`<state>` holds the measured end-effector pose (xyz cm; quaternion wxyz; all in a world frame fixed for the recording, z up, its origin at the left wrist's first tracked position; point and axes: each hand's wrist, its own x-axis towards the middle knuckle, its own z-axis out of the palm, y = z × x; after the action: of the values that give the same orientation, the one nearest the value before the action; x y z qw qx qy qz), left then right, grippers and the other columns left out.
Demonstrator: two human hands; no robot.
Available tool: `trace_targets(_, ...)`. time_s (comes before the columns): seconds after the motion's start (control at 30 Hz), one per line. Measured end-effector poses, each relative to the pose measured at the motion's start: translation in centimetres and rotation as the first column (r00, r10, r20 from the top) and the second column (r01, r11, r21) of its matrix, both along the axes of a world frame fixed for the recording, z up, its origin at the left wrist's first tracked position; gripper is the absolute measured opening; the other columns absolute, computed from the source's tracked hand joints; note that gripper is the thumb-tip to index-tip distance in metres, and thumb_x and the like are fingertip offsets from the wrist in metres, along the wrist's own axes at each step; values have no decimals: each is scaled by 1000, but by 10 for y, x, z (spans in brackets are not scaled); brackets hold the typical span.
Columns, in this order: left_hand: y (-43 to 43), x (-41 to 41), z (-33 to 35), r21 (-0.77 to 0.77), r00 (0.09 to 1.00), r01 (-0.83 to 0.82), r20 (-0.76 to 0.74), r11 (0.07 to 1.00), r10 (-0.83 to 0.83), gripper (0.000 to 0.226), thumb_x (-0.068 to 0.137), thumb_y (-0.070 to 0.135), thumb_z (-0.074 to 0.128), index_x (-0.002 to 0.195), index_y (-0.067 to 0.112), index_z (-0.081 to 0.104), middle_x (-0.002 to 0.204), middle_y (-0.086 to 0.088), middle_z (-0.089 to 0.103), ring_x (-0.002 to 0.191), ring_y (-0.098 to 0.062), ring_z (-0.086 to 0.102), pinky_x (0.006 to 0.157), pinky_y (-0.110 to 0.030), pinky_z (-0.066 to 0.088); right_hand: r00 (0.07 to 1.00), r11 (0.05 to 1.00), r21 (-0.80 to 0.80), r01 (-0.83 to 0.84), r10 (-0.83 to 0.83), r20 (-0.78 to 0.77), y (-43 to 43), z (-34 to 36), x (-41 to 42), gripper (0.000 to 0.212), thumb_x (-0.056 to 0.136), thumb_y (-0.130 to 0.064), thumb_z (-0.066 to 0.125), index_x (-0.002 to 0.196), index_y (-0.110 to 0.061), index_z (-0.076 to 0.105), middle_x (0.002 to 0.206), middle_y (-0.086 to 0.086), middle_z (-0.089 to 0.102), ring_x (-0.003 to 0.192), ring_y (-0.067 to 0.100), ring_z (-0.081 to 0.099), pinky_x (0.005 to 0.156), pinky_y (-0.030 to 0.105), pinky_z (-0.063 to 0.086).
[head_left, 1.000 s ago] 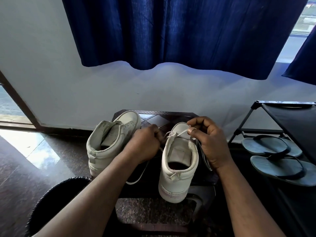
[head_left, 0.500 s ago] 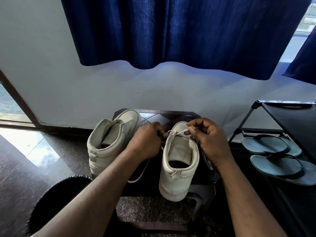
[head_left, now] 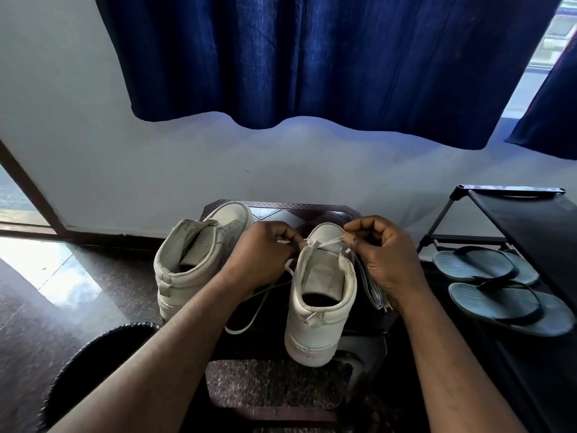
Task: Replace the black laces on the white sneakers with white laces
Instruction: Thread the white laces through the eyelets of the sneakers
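Two white sneakers stand heel-towards-me on a dark stool (head_left: 315,209). The left sneaker (head_left: 193,264) has no lace that I can see. Over the tongue of the right sneaker (head_left: 318,301) runs a white lace (head_left: 327,243), stretched between my hands. My left hand (head_left: 262,257) pinches one end at the shoe's left eyelets; the lace's slack loops down below it (head_left: 249,320). My right hand (head_left: 384,254) pinches the other end just right of the toe. No black lace is visible.
A black shoe rack (head_left: 515,220) with a pair of grey flip-flops (head_left: 499,289) stands at the right. A dark round bin (head_left: 103,364) sits at lower left. A folded pale strip (head_left: 373,289) lies beside the right sneaker. Blue curtain (head_left: 312,57) hangs above.
My right hand has drawn the lace end slightly up and to the right, tightening the strand across the tongue. My left hand stays at the left eyelets.
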<state>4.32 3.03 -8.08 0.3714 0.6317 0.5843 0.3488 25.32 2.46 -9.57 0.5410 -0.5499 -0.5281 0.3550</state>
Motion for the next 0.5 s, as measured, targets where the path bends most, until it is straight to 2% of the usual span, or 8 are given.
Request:
trace_targets(0.07, 0, -1, 2, 1, 997, -47, -64, 999, 47, 15, 90, 14, 72, 78, 21, 77, 56, 18, 66, 46, 5, 52, 49, -13, 41, 1000, 1000, -12, -22, 22, 2, 0, 0, 0, 22, 83, 5, 79, 90, -15, 74, 90, 7, 78, 84, 14, 72, 87, 35, 60)
trace_targets(0.13, 1, -2, -1, 29, 977, -81, -196, 996, 85, 19, 87, 12, 67, 76, 25, 76, 77, 14, 75, 73, 0, 66, 69, -21, 53, 999, 999, -27, -47, 47, 14, -1, -1, -1, 25, 82, 10, 78, 91, -13, 75, 90, 7, 79, 89, 19, 75, 90, 39, 61)
trace_targets(0.2, 2, -2, -4, 30, 969, -84, -231, 996, 88, 21, 85, 11, 61, 77, 27, 74, 89, 12, 77, 89, -8, 69, 81, -26, 54, 998, 998, -33, -59, 59, 26, -2, -1, -3, 25, 81, 12, 77, 90, -11, 75, 89, 6, 79, 91, 23, 76, 90, 39, 61)
trace_targets(0.27, 3, -2, -4, 23, 979, -64, -195, 998, 67, 18, 88, 14, 59, 79, 27, 68, 94, 10, 77, 88, -11, 69, 74, -28, 52, 998, 998, -30, -59, 60, 34, -3, 0, -4, 24, 80, 12, 77, 91, -10, 75, 89, 5, 79, 91, 23, 76, 89, 37, 61)
trace_targets(0.37, 4, -5, -2, 41, 990, -9, -137, 999, 14, 16, 92, 18, 60, 82, 29, 66, 89, 12, 76, 71, -1, 64, 61, -24, 44, 998, 998, -17, -55, 56, 37, -3, 1, -6, 25, 79, 13, 77, 90, -10, 75, 87, 6, 78, 89, 22, 76, 87, 35, 61)
trace_targets(0.43, 2, -5, -1, 21, 996, 54, -70, 998, -52, 17, 93, 16, 64, 84, 29, 69, 86, 15, 76, 66, 3, 63, 62, -18, 44, 997, 998, -14, -55, 56, 47, -3, 2, -8, 26, 79, 13, 77, 90, -10, 75, 86, 6, 78, 87, 20, 75, 85, 34, 61)
trace_targets(0.5, 0, -3, 0, 29, 993, 93, -77, 995, -90, 22, 91, 10, 67, 82, 29, 72, 76, 18, 74, 61, 7, 61, 59, -11, 42, 996, 998, -14, -61, 61, 57, -4, 3, -9, 26, 79, 12, 77, 90, -11, 75, 87, 5, 78, 87, 20, 75, 85, 34, 61)
